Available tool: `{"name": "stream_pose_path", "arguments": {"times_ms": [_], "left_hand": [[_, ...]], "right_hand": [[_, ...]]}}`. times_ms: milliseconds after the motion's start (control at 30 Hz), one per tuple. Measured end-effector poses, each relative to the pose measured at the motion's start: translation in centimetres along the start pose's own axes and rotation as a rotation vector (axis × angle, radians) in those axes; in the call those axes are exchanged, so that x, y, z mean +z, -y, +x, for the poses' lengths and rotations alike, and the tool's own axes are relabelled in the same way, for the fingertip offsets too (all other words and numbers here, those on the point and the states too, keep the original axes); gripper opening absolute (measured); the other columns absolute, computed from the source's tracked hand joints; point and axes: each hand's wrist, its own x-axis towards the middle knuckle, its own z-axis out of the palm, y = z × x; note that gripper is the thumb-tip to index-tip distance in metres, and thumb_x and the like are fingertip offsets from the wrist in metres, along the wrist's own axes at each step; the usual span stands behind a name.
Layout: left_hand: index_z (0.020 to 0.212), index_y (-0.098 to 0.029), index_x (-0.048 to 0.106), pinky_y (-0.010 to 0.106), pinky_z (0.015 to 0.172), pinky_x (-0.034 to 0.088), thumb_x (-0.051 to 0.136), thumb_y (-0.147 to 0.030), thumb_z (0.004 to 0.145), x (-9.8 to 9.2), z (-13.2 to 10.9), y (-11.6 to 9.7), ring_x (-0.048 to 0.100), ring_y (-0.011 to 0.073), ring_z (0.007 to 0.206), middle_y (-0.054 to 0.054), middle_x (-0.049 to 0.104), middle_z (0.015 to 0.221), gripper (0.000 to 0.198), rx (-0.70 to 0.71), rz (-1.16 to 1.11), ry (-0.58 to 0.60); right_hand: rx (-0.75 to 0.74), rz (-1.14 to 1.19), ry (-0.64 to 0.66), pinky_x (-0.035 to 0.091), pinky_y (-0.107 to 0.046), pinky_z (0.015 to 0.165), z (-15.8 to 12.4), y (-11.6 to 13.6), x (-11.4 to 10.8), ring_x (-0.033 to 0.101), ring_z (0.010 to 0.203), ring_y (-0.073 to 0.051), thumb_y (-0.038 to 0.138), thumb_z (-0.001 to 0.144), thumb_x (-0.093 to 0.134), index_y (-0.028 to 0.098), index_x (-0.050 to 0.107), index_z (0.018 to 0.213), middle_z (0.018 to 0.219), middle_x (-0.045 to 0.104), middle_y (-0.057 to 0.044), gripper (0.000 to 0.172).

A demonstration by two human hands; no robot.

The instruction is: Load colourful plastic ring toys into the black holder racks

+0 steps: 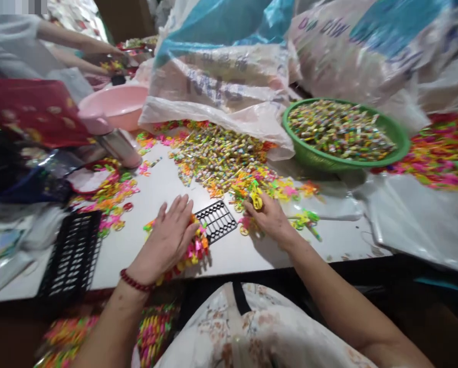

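Note:
My left hand (171,230), with a red bead bracelet (137,281) on its wrist, is laid with fingers stretched out over a cluster of small coloured plastic pieces (198,249) at the table's front edge. The palm hides part of that cluster. Just right of it lies a black slotted frame (219,222), tilted on the white table. My right hand (270,220) is closed around small yellow plastic pieces (256,198), whose exact kind I cannot make out. It is at the near edge of a heap of small wrapped pieces (217,156) mixed with bright plastic ones.
A green basket (343,162) full of wrapped pieces stands at right, near clear plastic bags (424,220). Large printed sacks (221,76) rise behind. At left are a metal flask (119,145), a pink basin (116,105) and a black rack (70,250). Another person's arms (79,43) reach in, upper left.

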Motion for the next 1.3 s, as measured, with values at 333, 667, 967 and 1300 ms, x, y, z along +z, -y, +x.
{"name": "stream_pose_path", "arguments": {"times_ms": [333, 667, 967, 1300], "left_hand": [[0.153, -0.008, 0.017, 0.047, 0.123, 0.016, 0.029, -0.035, 0.102, -0.4, 0.1, -0.1, 0.019, 0.0240, 0.149, 0.017, 0.026, 0.159, 0.059, -0.043, -0.002, 0.079], [0.150, -0.017, 0.033, 0.049, 0.118, 0.022, 0.033, -0.039, 0.100, 0.4, 0.3, 0.2, 0.022, 0.0273, 0.148, 0.011, 0.023, 0.160, 0.054, 0.022, 0.081, 0.026], [0.147, -0.022, 0.040, 0.045, 0.113, 0.025, 0.033, -0.046, 0.101, 0.9, 0.3, 0.5, 0.031, 0.0259, 0.145, 0.006, 0.035, 0.156, 0.053, 0.075, 0.140, -0.009], [0.143, -0.029, 0.047, 0.047, 0.111, 0.031, 0.040, -0.049, 0.099, 0.7, 0.2, 0.5, 0.032, 0.0284, 0.144, 0.006, 0.033, 0.157, 0.049, 0.097, 0.135, -0.007]], "right_hand": [[-0.206, 0.186, 0.315, 0.040, -0.023, 0.065, 3.1, 2.8, 11.2, 0.055, 0.070, -0.013, 0.030, 0.085, 0.057, 0.018, 0.060, 0.081, 0.074, 0.062, 0.001, 0.014], [-0.392, -0.176, 0.494, 0.039, -0.024, 0.066, 3.6, 2.6, 11.5, 0.058, 0.074, -0.016, 0.015, 0.076, 0.062, 0.019, 0.063, 0.094, 0.085, 0.068, -0.001, 0.018], [-0.374, -0.334, 0.160, 0.045, -0.027, 0.081, 2.6, 1.8, 4.8, 0.058, 0.090, -0.017, 0.018, 0.091, 0.057, 0.017, 0.061, 0.098, 0.101, 0.061, -0.007, 0.008], [-0.240, -0.775, 0.083, 0.045, -0.032, 0.082, 3.5, -0.4, -0.8, 0.057, 0.090, -0.022, 0.029, 0.093, 0.059, 0.015, 0.064, 0.094, 0.103, 0.059, -0.012, 0.015]]}}
